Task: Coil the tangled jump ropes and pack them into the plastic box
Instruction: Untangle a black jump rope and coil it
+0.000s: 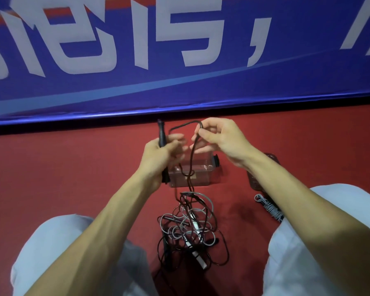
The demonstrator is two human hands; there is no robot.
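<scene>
My left hand [160, 154] grips the black handle [161, 133] of a black jump rope, held upright above the floor. My right hand [218, 138] pinches the black cord [184, 126] where it loops over between both hands. From there the cord hangs down to a tangled pile of black and grey ropes [190, 227] on the red floor between my knees. A clear plastic box [199, 174] with black side latches stands open just beyond the pile, partly hidden by my hands. A coiled grey rope [268, 207] lies to the right, under my right forearm.
A blue banner with white characters [179, 60] runs along the wall right behind the box. A clear lid [254, 178] lies on the red floor right of the box, mostly hidden by my arm. My knees in light trousers [58, 242] flank the pile.
</scene>
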